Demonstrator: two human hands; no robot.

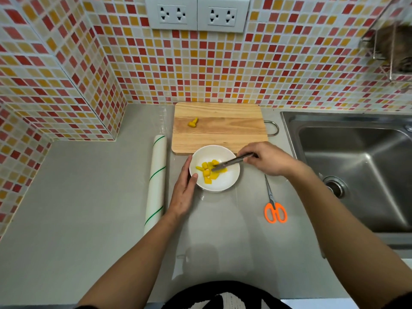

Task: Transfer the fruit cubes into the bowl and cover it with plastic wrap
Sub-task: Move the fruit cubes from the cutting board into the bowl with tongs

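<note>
A white bowl [225, 184] stands on the grey counter just in front of a wooden cutting board [223, 128]. Several yellow fruit cubes [207, 173] lie inside the bowl. My right hand [270, 160] grips metal tongs [234, 162] whose tips reach down among the cubes in the bowl. My left hand [184, 189] rests flat against the bowl's left rim, thumb touching it. One or two yellow fruit pieces [192, 123] lie on the board's left part. A roll of plastic wrap [156, 181] lies to the left of the bowl.
Orange-handled scissors [274, 204] lie on the counter right of the bowl. A steel sink [356, 168] takes up the right side. Tiled walls close the back and left, with sockets [197, 14] above the board. A sheet of clear wrap seems spread under the bowl.
</note>
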